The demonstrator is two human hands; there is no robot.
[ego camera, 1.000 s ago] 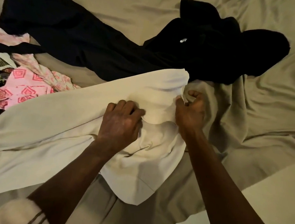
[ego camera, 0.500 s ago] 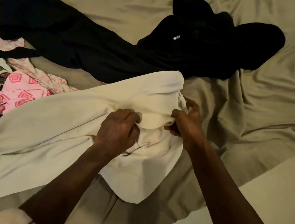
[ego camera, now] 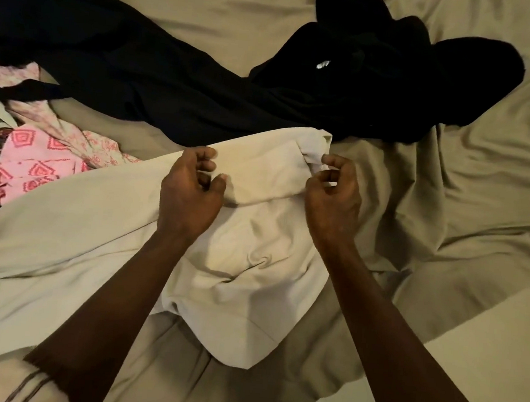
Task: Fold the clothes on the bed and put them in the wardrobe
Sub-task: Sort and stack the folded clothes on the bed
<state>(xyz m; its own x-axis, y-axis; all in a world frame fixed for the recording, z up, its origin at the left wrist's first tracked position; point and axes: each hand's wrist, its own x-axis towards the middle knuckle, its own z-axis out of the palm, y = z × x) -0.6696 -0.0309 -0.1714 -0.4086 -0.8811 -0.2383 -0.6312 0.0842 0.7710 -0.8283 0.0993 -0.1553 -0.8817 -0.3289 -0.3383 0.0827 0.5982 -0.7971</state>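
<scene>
A cream garment (ego camera: 252,263) lies spread across the bed in front of me, its top part folded over into a flap (ego camera: 265,175). My left hand (ego camera: 191,188) hovers at the flap's left end with loosely curled fingers and holds nothing. At the flap's right end, my right hand (ego camera: 332,193) has its fingertips on the bunched corner and seems to pinch it. Behind the cream garment a large black garment (ego camera: 170,98) stretches across the bed, and a second black heap (ego camera: 394,77) sits at the back right.
A pink patterned cloth (ego camera: 35,163) and other small items lie at the left edge. The beige bedsheet (ego camera: 480,186) is wrinkled to the right. A pale flat surface (ego camera: 482,360) shows beyond the bed's near right edge.
Both hands moved up and apart along the cream garment, laying its top over into a flap. The left hand let go of the cloth it was gripping.
</scene>
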